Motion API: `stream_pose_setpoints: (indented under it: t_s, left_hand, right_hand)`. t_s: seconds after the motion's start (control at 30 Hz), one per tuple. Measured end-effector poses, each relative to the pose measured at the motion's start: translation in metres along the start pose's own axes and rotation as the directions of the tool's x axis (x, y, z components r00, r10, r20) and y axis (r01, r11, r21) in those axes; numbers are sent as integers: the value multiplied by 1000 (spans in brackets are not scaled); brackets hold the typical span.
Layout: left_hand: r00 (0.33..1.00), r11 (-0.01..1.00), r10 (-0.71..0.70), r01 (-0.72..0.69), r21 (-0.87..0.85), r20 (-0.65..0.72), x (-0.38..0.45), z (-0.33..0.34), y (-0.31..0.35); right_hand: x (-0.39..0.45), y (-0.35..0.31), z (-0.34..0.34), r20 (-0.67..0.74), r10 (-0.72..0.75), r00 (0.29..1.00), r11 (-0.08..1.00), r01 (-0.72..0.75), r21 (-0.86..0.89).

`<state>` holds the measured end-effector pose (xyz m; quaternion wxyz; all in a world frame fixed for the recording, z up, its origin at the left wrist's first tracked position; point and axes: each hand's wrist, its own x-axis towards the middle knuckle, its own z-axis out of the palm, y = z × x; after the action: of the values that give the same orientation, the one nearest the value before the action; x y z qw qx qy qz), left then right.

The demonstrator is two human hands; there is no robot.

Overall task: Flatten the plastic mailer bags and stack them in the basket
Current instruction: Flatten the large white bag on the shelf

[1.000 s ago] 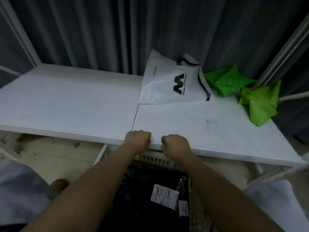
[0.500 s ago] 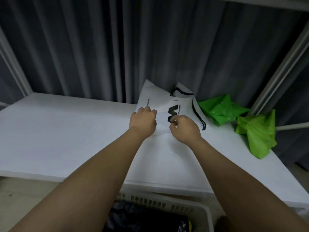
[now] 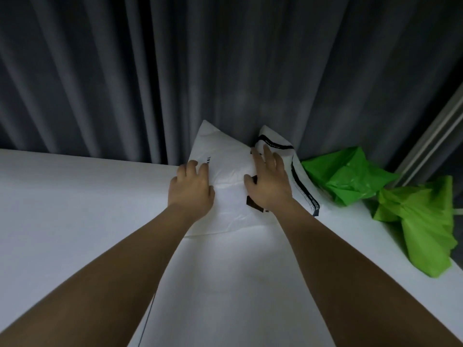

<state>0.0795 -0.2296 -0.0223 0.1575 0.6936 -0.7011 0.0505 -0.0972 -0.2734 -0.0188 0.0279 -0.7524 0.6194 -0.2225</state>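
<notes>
Head view is showing both bare forearms reaching forward across a white table (image 3: 75, 209) toward a white plastic mailer bag (image 3: 225, 171) that is lying at the far edge of the tabletop, its upper end leaning up against a dark grey curtain (image 3: 175, 71). The left hand (image 3: 191, 190) is resting palm down on the bag's left side, its fingers loosely bent with the tips touching the plastic near some small black lettering; the fingers are lying close together and are not closing around anything. The right hand (image 3: 269, 182) is lying flat on the bag's right half, fingers straight and slightly spread, thumb held out to the side, covering most of a black printed logo. The bag is looking puffed and wrinkled between the two hands, and a black-edged flap is standing up at its far right corner, just beyond the right fingertips. To the right of the mailer, a crumpled green plastic bag (image 3: 345, 179) is sitting against the curtain, and a second green bag (image 3: 423, 226) is lying near the table's right edge, beside a pale metal post (image 3: 431, 136). The basket is not appearing anywhere in this view.
</notes>
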Motion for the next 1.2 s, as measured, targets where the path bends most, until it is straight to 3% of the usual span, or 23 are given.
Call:
stream_pose_setpoints:
  t_s: [0.2,0.47,0.83,1.0,1.2]
  left_hand:
    - [1000,999,17,-17,29,-10,10,27,-4]
    - [999,998,17,-19,-58,-30,-7,22,-2]
    - [988,987,-26,2,-160,-149,-74,-56,-10]
    - [998,972,-28,12,-236,-63,-113,-85,-11]
    - [994,966,37,-8,-258,105,-161,-72,1]
  right_hand:
    - [33,10,3,100,51,994,999,-50,-14]
    - [26,-10,-9,56,63,996,993,-57,-101]
    - [-64,-94,-47,-26,-267,963,963,267,-28]
    - [-117,-114,-71,-84,-299,951,954,295,-51]
    - [-178,-100,-51,8,-214,977,975,214,-55]
